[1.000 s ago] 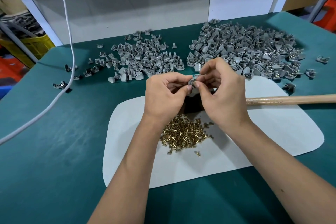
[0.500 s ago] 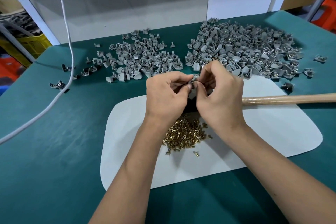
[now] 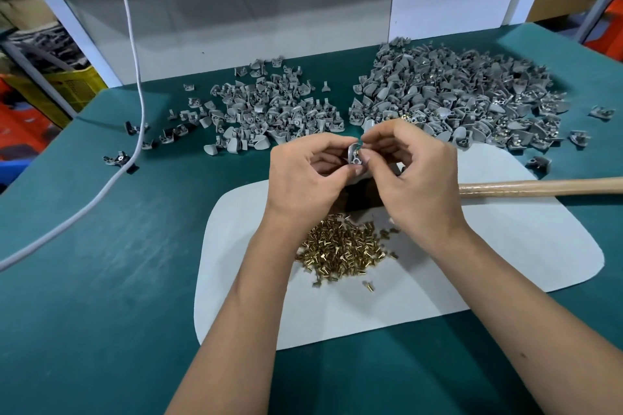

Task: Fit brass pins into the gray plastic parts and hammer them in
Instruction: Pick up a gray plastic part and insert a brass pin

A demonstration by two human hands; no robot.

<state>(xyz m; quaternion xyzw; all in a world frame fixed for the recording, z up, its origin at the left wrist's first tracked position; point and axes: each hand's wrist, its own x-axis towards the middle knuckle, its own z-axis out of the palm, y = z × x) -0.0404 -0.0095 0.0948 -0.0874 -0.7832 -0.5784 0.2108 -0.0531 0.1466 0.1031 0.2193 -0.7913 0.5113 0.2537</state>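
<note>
My left hand point(image 3: 305, 175) pinches a small gray plastic part point(image 3: 354, 154) above the white mat point(image 3: 505, 263). My right hand point(image 3: 414, 178) meets it from the right, its thumb and forefinger pinched at the part; any pin between them is hidden. A heap of brass pins point(image 3: 340, 248) lies on the mat just below both wrists. Two heaps of gray parts sit behind: a smaller pile point(image 3: 266, 111) at centre left and a larger pile point(image 3: 455, 94) at right. The hammer's wooden handle point(image 3: 539, 187) sticks out to the right behind my right hand; its head is hidden.
A green table cover point(image 3: 84, 280) lies under everything. A white cable point(image 3: 135, 94) hangs down and runs across the table's left side. A few stray gray parts point(image 3: 118, 158) lie near the cable and at the far right. A white panel closes off the back.
Both hands stay together over the mat. My right hand's fingers have shifted slightly on the gray part, and the part now shows more clearly between the fingertips.
</note>
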